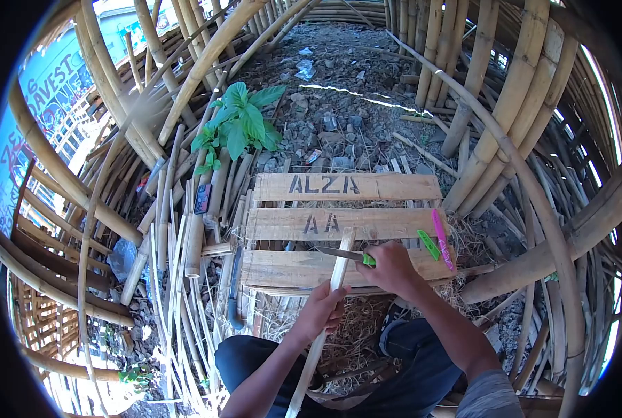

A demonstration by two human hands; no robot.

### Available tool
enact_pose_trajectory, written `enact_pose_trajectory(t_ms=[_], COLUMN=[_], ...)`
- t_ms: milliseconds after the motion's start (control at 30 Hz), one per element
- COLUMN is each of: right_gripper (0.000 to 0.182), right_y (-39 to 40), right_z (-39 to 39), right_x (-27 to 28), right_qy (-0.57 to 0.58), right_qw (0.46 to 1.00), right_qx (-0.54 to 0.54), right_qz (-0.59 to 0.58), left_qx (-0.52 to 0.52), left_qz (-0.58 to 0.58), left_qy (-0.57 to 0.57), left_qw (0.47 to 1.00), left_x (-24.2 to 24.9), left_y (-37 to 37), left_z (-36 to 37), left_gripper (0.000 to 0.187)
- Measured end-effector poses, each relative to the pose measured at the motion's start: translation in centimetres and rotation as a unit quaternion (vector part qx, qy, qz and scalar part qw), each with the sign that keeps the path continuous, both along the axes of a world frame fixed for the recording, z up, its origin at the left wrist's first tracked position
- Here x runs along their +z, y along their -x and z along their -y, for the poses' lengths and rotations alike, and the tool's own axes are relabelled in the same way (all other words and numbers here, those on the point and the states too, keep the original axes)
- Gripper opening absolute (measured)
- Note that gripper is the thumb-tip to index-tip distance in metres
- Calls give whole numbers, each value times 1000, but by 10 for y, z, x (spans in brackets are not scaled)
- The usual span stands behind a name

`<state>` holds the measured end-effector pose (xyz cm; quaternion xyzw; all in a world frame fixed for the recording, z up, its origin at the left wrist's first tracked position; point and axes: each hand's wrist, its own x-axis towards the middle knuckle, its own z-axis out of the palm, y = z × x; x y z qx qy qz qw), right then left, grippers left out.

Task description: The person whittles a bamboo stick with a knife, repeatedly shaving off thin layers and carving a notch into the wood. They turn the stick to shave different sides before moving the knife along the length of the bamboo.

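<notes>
My left hand (pixel 319 311) is closed round a pale split bamboo strip (pixel 341 268), which slants up from my lap to the wooden crate. In my right hand (pixel 389 268) is a knife (pixel 340 253) with a green handle, gripped with the blade pointing left. The blade lies across the strip near its upper end, and the two seem to touch. Under them is the slatted wooden crate (pixel 283 266) with black stencilled letters. On its right side lie a green knife sheath (pixel 428 244) and a pink object (pixel 442 238) that looks like a second sheath or cover.
A phone (pixel 202 198) rests on bamboo poles left of the crate. Thin bamboo strips (pixel 178 299) stand to the left. A leafy plant (pixel 240 122) grows beyond the crate. Bamboo poles (pixel 509 115) lean on the right, and shavings (pixel 363 320) cover the ground by my legs.
</notes>
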<state>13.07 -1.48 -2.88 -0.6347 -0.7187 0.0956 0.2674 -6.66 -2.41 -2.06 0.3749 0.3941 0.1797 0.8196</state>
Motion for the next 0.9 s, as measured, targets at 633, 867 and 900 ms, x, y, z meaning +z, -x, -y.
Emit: enact_pose_trajectory(t_ms=[633,867,900], right_gripper=[27,25,25], right_y=[10,1,-1], right_z=[0,-15,-15], right_x=[-15,-27,-23], right_qy=[26,14,12], right_qw=[997,995,995], right_qx=[-49,-84,-86], right_qz=[61,59,58], left_qx=[15,9,3], left_qz=[-59,-98,-105], left_qy=[-53,-89,-107], left_qw=[997,991,989], left_x=[3,4,3], left_y=[-1,0,-1], left_z=[7,11,11], left_gripper=[24,25,25])
